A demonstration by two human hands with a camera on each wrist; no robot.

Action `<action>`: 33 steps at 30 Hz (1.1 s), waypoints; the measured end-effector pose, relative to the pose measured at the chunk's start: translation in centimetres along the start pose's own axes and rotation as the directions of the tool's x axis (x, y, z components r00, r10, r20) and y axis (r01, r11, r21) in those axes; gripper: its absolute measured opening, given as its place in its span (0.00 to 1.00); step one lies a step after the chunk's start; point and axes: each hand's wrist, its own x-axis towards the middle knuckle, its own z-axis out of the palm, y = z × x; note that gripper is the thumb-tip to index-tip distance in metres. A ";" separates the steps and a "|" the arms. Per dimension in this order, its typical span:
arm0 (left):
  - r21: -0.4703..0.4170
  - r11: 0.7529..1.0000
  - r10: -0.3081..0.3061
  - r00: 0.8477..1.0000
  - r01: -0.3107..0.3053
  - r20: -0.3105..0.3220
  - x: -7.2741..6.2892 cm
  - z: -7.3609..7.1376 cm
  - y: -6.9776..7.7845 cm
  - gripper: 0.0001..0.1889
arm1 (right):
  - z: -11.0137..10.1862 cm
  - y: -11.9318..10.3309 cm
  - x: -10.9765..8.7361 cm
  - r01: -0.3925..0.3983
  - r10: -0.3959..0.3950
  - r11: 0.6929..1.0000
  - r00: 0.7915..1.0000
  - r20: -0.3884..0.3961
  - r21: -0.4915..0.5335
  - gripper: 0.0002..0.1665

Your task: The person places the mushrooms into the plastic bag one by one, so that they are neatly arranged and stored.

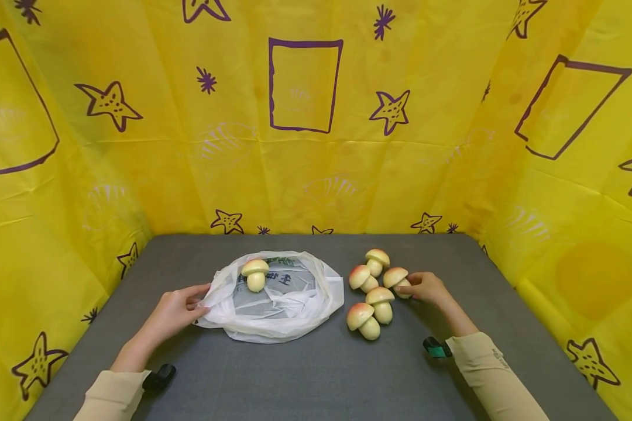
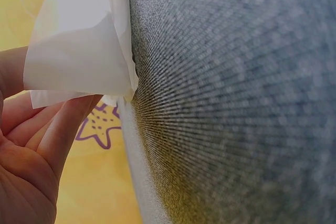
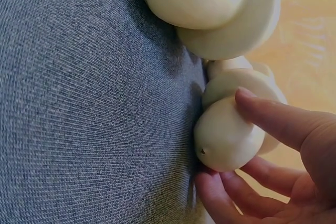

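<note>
A white plastic bag [image 1: 281,331] lies spread on the grey table, its mouth wide and facing up. One toy mushroom [image 1: 255,273] with a yellow-orange cap sits within that opening, near the back rim. My left hand [image 1: 169,314] pinches the bag's left edge between thumb and fingers; the left wrist view shows the white film [image 2: 79,51] over the fingers. To the right of the bag, my right hand [image 1: 426,287] grips the stem of another toy mushroom [image 3: 228,135], thumb on one side and fingers curled beneath. Its stem is close against the table cloth.
Several more toy mushrooms [image 1: 370,328] cluster on the table between the bag and my right hand. Grey cloth covers the table [image 1: 305,380]. Yellow curtains [image 1: 305,164] with drawn starfish and frames enclose its back and sides.
</note>
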 end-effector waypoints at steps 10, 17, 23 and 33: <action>-0.001 1.000 0.000 1.000 0.000 0.003 0.1 0.0 0.3 0.27 | -0.1 0.0 -0.2 0.009 -0.010 0.999 1.000 -0.028 -0.039 0.36; -0.001 1.000 -0.004 1.000 0.004 0.000 0.1 -0.1 0.4 0.27 | -0.4 -0.6 -0.6 0.018 -0.020 0.999 0.999 -0.042 -0.034 0.38; -0.004 1.000 0.010 1.000 -0.010 0.000 0.0 -0.2 0.3 0.27 | -0.6 -1.3 -1.0 0.016 -0.017 1.000 0.998 -0.065 -0.009 0.35; 0.001 1.000 0.005 1.000 -0.005 -0.007 -0.1 -0.2 0.3 0.27 | -1.1 -2.7 -1.9 0.025 -0.025 1.000 0.998 -0.054 0.007 0.39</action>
